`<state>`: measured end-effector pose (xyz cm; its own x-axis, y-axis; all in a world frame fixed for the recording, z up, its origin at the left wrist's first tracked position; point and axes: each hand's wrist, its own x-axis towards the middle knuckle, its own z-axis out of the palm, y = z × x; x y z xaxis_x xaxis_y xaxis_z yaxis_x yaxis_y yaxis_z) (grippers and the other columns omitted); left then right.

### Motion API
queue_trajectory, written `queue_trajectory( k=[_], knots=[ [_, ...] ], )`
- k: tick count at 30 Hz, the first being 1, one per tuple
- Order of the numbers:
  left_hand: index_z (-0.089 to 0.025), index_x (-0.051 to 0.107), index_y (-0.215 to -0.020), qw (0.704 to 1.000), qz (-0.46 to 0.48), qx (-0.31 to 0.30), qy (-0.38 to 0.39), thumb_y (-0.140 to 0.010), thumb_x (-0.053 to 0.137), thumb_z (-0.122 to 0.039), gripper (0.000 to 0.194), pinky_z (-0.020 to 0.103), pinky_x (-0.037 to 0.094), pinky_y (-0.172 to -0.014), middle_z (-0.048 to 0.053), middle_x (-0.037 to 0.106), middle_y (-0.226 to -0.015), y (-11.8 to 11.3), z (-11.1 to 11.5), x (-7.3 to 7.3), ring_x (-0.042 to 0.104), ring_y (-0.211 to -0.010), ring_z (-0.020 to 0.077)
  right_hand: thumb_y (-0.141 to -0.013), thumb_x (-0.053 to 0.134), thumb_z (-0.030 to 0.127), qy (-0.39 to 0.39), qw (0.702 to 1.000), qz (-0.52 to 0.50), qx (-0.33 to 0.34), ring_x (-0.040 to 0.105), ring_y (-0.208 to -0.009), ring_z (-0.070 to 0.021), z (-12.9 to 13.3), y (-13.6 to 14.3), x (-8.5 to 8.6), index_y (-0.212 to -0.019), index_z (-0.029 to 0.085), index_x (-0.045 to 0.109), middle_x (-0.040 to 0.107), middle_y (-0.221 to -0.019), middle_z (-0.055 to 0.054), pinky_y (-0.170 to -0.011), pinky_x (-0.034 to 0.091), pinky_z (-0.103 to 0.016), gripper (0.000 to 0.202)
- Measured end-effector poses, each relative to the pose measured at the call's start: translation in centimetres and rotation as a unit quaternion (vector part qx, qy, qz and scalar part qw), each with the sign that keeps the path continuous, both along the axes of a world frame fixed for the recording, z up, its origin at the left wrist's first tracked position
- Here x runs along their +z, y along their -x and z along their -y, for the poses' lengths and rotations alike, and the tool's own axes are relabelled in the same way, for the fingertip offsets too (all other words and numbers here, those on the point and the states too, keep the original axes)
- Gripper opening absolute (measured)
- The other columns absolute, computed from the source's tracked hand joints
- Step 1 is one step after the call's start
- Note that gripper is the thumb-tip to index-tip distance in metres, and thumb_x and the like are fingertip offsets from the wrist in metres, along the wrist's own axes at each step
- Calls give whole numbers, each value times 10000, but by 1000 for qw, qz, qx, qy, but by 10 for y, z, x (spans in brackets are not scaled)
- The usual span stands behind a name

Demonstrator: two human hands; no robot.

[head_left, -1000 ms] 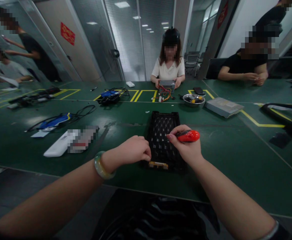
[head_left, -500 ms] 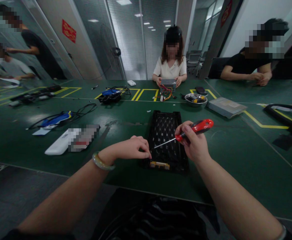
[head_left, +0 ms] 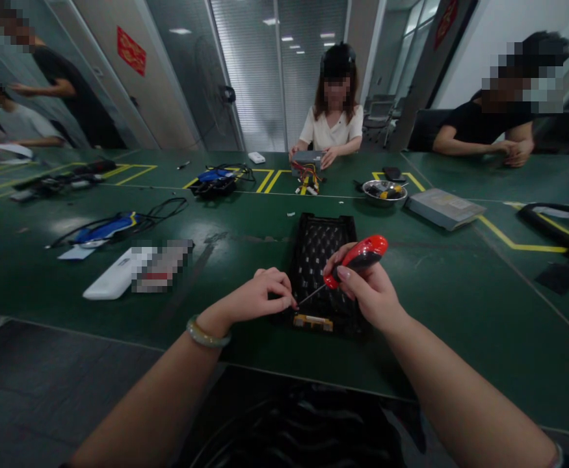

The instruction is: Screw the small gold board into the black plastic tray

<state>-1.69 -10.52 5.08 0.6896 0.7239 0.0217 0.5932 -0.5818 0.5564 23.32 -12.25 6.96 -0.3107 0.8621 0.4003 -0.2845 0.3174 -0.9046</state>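
Note:
My right hand [head_left: 369, 283] is wrapped round the red and black handle of a screwdriver [head_left: 361, 255]. Its thin metal shaft slants down to the left, with the tip at the left side of a black rectangular housing [head_left: 347, 226]. Rows of small pale marks cover the housing's inside. At its near end lies a tan strip-shaped part [head_left: 313, 322]. My left hand [head_left: 269, 294] reaches in from the left, fingers bent and thumb and fingertips close together beside the screwdriver's tip. Whatever those fingertips pinch, if anything, is too small to make out.
Left of the housing lie a white slab-like device [head_left: 113, 276] and blue tools with black cables [head_left: 111, 229]. Beyond it are a metal bowl [head_left: 385, 201] of tools and a grey metal box [head_left: 445, 208]. Across the table a person [head_left: 333, 127] handles a wired box.
My right hand has moved left and slightly down with the screwdriver, bringing its tip lower, next to my left fingertips. The person opposite has shifted the wired box to the left.

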Motion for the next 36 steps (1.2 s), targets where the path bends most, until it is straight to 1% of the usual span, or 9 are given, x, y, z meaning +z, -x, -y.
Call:
queue_trajectory(
  k=[5, 13, 15, 17, 20, 25, 29, 32, 36],
  knots=[
    [-277, 772, -906, 1000, 17, 9, -1, -947, 552, -364, 241, 331, 299, -969, 1, 628, -943, 0, 1, -8, 521, -1002, 166, -936, 620, 297, -1, 1000, 10, -2, 405, -520, -39, 1, 1, 0, -1031, 227, 567, 647, -920, -3, -450, 294, -202, 130],
    [-283, 777, -915, 1000, 20, 16, 3, -946, 544, -353, 245, 342, 291, -998, 2, 628, -959, -1, 2, -8, 520, -1022, 172, -932, 624, 309, 2, 999, 48, 2, 456, -564, -55, 5, 4, -1, -1038, 232, 568, 647, -938, -7, -501, 364, -207, 143],
    [-278, 777, -921, 1000, 16, 16, 2, -948, 537, -363, 256, 346, 294, -998, 8, 632, -964, -1, 2, -8, 517, -1026, 177, -929, 626, 314, -2, 998, 63, -4, 523, -641, -81, 5, 3, -1, -1031, 225, 578, 645, -940, -18, -567, 428, -223, 144],
    [-275, 776, -921, 1000, 13, 16, 1, -948, 532, -368, 262, 351, 295, -1000, 10, 634, -969, 0, 2, -9, 515, -1029, 181, -923, 632, 318, -16, 997, 73, -8, 587, -767, -122, 3, 3, 0, -1001, 213, 595, 641, -939, -32, -678, 490, -262, 135],
    [-275, 775, -918, 1000, 15, 16, 1, -944, 538, -361, 254, 351, 294, -1000, 11, 634, -974, 0, 2, -9, 514, -1031, 181, -898, 666, 312, -36, 996, 82, -13, 621, -859, -154, 1, 2, 0, -974, 205, 603, 650, -934, -36, -780, 518, -306, 146],
    [-288, 772, -922, 1000, 16, 16, -5, -944, 542, -334, 236, 343, 289, -992, 1, 633, -988, 0, 3, -10, 516, -1032, 175, -805, 769, 322, -17, 995, 92, -41, 654, -793, -151, -1, 2, -2, -1012, 213, 585, 687, -898, -17, -731, 535, -290, 296],
    [-288, 771, -952, 1000, 8, 14, -13, -947, 537, -348, 241, 350, 288, -993, 9, 633, -997, 0, 4, -11, 511, -1036, 182, -773, 790, 352, -17, 993, 100, -66, 657, -785, -158, -2, 2, -3, -969, 205, 599, 687, -886, -19, -726, 535, -296, 311],
    [-287, 774, -950, 1000, 7, 11, -16, -951, 531, -374, 258, 352, 289, -992, 13, 632, -988, 0, 3, -11, 509, -1034, 184, -785, 778, 362, -29, 992, 103, -65, 652, -803, -163, -3, 1, -4, -967, 206, 600, 681, -894, -22, -745, 534, -306, 299],
    [-290, 777, -937, 1000, 14, 11, -12, -953, 532, -374, 259, 346, 288, -985, 13, 629, -967, -1, 4, -11, 514, -1024, 177, -859, 704, 370, -56, 993, 96, -40, 626, -830, -158, -2, 0, -2, -1014, 221, 581, 644, -909, -20, -752, 521, -302, 248]
  ],
)
